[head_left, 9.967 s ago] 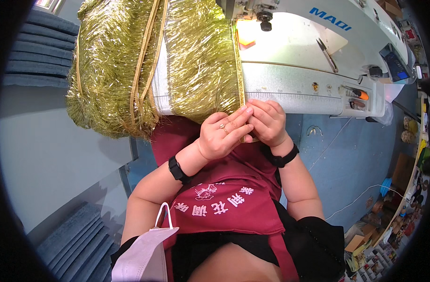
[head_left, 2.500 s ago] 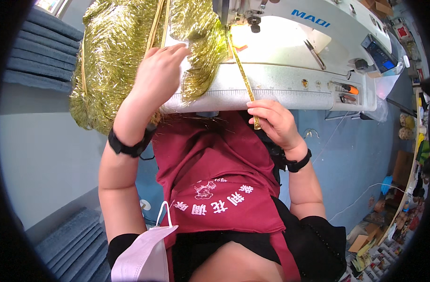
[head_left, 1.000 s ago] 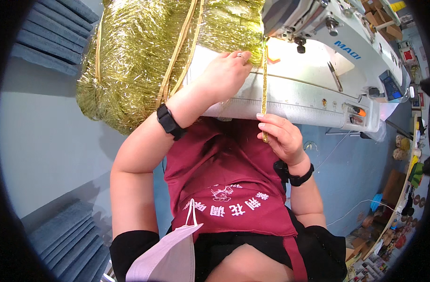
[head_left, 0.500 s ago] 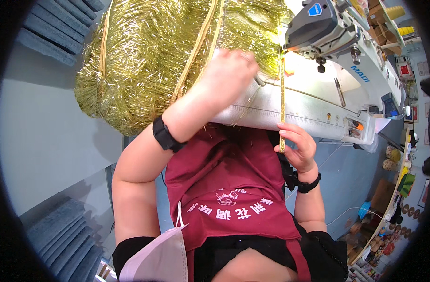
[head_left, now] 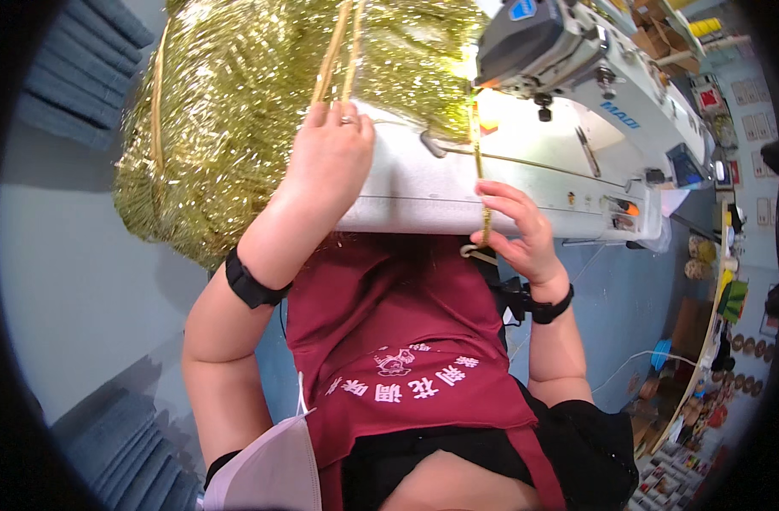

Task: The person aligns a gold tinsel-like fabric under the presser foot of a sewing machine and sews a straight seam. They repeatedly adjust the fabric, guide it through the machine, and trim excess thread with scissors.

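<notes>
A large heap of shiny gold tinsel fringe (head_left: 228, 111) covers the left of the sewing table, with narrow gold bands running through it. My left hand (head_left: 330, 153) lies at the fringe's near right edge, its fingers closed on the gold band (head_left: 345, 60) there. A narrow gold trim strip (head_left: 476, 145) runs from under the sewing machine head (head_left: 534, 51) toward me. My right hand (head_left: 521, 230) pinches its near end, where a curl of band hangs at the fingertips. The needle area is partly hidden by glare.
The pale machine bed (head_left: 406, 200) ends close to my red apron (head_left: 398, 307). Tweezers (head_left: 588, 152) lie right of the machine head. An orange-tipped tool (head_left: 626, 207) sits at the bed's right end. Cluttered shelves (head_left: 704, 392) stand at the far right.
My left hand has moved left, from beside the needle area onto the fringe's band. My right hand still holds the trim strip. The whole view has shifted slightly.
</notes>
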Tool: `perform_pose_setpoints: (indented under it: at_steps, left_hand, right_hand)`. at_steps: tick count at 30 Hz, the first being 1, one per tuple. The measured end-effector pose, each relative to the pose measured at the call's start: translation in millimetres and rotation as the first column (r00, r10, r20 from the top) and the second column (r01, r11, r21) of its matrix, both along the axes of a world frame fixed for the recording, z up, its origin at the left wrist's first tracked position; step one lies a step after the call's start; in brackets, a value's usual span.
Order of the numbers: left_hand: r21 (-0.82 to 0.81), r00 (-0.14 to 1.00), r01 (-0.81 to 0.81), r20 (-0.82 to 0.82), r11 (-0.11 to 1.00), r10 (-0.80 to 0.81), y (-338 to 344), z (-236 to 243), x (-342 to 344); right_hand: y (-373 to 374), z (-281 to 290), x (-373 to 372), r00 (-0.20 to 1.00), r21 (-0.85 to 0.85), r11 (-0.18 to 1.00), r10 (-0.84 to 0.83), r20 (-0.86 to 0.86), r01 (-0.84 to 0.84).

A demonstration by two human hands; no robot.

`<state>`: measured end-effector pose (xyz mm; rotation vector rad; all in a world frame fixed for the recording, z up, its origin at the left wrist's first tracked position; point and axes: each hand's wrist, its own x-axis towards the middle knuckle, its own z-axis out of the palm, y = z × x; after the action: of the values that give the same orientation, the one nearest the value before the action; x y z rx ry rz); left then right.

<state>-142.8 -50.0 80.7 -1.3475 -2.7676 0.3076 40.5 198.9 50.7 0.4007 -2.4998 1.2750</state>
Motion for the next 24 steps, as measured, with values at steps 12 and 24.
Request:
perform_pose_setpoints:
  at_steps: [12, 24]
  left_hand:
    - [0.439, 0.986, 0.152, -0.008, 0.885, -0.165, 65, -39, 43]
    - [0.426, 0.983, 0.136, 0.058, 0.894, -0.177, 80, -53, 49]
  right_hand:
    - [-9, -23, -8, 0.97, -0.423, 0.895, -0.211, -0.118, 0.143]
    - [-1, -13, -12, 0.918, -0.102, 0.97, -0.243, -0.313, 0.222]
